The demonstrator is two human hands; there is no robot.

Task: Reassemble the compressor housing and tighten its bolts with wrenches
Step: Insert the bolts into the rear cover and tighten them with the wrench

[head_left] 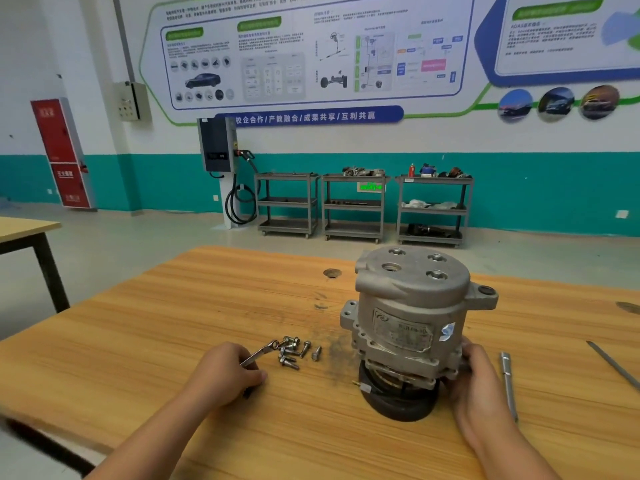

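Observation:
A grey cast compressor (pixel 408 313) stands upright on its black pulley end on the wooden table (pixel 173 323). My right hand (pixel 474 379) grips its lower right side, fingers curled round the flange. To its left lies a loose pile of several silver bolts (pixel 294 349). My left hand (pixel 227 372) holds a small silver wrench (pixel 259 353) by the handle, its ring end touching the left edge of the bolt pile.
A silver rod-like tool (pixel 508 382) lies right of the compressor, and a thin flat tool (pixel 613 363) lies further right. The table's left edge runs diagonally; another table (pixel 24 230) stands at far left. Metal carts (pixel 353 206) line the back wall.

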